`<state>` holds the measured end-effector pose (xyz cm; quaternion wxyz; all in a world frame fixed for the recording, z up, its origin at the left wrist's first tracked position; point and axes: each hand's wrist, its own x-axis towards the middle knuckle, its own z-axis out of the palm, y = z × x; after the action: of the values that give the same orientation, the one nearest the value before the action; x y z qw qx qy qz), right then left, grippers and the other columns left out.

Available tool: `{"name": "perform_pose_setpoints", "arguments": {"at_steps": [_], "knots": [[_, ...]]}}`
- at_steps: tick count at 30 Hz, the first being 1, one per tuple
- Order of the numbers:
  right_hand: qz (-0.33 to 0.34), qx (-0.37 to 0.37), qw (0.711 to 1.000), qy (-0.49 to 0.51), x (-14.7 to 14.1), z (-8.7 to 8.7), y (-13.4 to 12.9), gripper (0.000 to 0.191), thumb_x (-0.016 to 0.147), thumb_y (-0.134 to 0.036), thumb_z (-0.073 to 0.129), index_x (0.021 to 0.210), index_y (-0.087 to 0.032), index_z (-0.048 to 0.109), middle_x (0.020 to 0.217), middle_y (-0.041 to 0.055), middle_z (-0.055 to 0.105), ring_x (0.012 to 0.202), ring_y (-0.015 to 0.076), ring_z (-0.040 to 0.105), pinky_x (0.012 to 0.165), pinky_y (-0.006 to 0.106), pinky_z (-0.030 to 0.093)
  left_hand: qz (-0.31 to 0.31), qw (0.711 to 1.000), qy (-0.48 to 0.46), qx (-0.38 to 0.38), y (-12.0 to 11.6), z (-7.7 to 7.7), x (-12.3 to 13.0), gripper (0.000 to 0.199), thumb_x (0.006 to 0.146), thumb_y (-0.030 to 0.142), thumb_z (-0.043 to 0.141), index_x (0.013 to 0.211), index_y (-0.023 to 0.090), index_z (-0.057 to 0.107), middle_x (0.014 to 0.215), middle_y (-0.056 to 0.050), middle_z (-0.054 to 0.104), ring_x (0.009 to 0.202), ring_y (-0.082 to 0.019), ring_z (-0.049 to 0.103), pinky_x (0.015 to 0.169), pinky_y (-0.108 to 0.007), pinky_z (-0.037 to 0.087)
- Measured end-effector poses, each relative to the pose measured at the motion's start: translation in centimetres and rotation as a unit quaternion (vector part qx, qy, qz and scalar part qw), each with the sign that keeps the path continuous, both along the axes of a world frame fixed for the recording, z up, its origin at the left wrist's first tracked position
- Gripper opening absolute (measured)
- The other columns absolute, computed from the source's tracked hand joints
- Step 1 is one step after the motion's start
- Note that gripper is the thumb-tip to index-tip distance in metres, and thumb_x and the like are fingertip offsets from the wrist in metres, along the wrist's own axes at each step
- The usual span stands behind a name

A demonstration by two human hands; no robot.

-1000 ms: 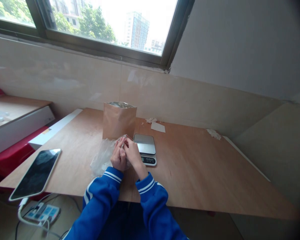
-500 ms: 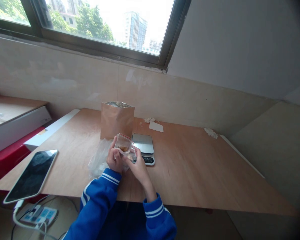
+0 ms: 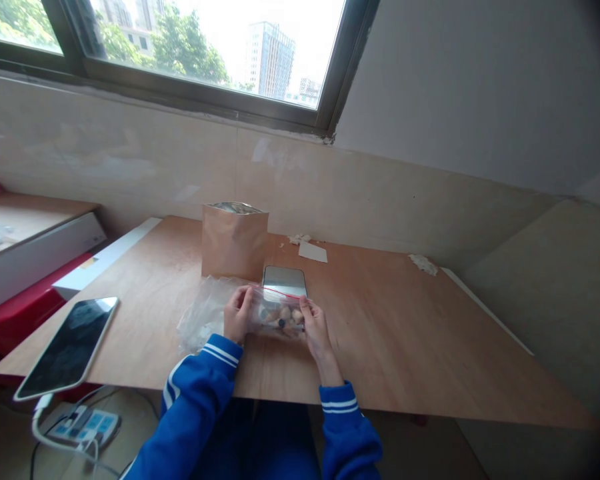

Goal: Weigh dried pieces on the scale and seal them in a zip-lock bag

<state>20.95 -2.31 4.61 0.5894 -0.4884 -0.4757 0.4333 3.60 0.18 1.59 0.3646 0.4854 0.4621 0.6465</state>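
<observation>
Holding, centre of the frame: one clear zip bag (image 3: 280, 317) with a red seal line along its upper edge, lying flat and level just above the counter (image 3: 410, 347). Contents: small rounded tan pieces (image 3: 284, 320) mixed with a few dark ones, exact kind too small to tell, bunched along the bag's lower part.

Left hand (image 3: 238, 315): fingers closed on the bag's left end. Right hand (image 3: 316, 327): fingers and thumb pinching the right end. Both hands are set narrow, a bag's width apart, with blue sleeves (image 3: 195, 393) at the wrists.

Behind the bag: digital kitchen scale (image 3: 284, 281), steel platform showing, its front hidden by the bag. Beside it, upper left: upright kraft paper pouch (image 3: 234, 243), foil lining at its open mouth. Touching the left hand's side: crumpled clear plastic sheet (image 3: 203, 319). Lower left of the frame: smartphone (image 3: 67, 348), face up on the counter, cable attached.
</observation>
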Motion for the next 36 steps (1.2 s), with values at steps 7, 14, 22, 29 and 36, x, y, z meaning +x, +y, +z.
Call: {"name": "perform_pose_setpoints", "arguments": {"at_steps": [7,14,22,29,36], "knots": [[-0.037,-0.013,0.997,-0.059,1.6,-1.8,0.1,0.064,0.082,-0.07,0.047,0.09,-0.012,0.074,0.074,0.0093,0.073,0.061,0.0173,0.062,0.051,0.025,0.043,-0.001,0.997,0.071,0.016,0.1,-0.4,0.2,0.034,0.089,0.05,0.052,0.087,0.017,0.063,0.073,-0.001,0.065,0.064,-0.013,0.06,0.057,-0.023,0.048],[-0.203,-0.007,0.971,-0.127,2.5,-3.6,-0.4,0.063,0.089,-0.067,0.035,0.066,-0.018,0.066,0.066,0.0086,0.069,0.066,0.0201,0.065,0.063,0.028,0.046,-0.131,0.987,0.085,-0.038,-0.2,-0.5,0.1,0.032,0.088,0.05,0.053,0.086,0.018,0.06,0.054,0.004,0.057,0.037,-0.009,0.046,0.036,-0.021,0.035],[-0.263,0.022,0.957,-0.121,2.9,-2.1,-0.5,0.052,0.086,-0.066,0.043,0.058,-0.022,0.049,0.052,-0.0001,0.052,0.052,0.0151,0.05,0.053,0.026,0.039,-0.17,0.976,0.136,-0.016,-0.6,0.1,-0.1,0.027,0.089,0.046,0.052,0.084,0.02,0.061,0.059,0.002,0.065,0.043,-0.011,0.053,0.043,-0.023,0.042],[-0.07,0.098,0.972,-0.201,2.5,5.9,-1.8,0.044,0.083,-0.054,0.06,0.057,-0.021,0.046,0.057,-0.0029,0.05,0.056,0.0118,0.048,0.057,0.024,0.04,-0.204,0.966,0.161,-0.013,-0.9,0.5,0.0,0.03,0.088,0.045,0.054,0.095,0.021,0.07,0.073,-0.003,0.07,0.058,-0.018,0.065,0.052,-0.028,0.05],[-0.015,0.113,0.961,-0.251,1.3,9.1,-2.3,0.044,0.081,-0.051,0.065,0.055,-0.02,0.046,0.056,-0.0037,0.049,0.053,0.0101,0.045,0.053,0.022,0.037,-0.162,0.974,0.156,0.01,-0.7,0.2,-0.2,0.032,0.09,0.045,0.052,0.096,0.02,0.071,0.082,-0.004,0.072,0.07,-0.018,0.064,0.06,-0.028,0.05]]}}
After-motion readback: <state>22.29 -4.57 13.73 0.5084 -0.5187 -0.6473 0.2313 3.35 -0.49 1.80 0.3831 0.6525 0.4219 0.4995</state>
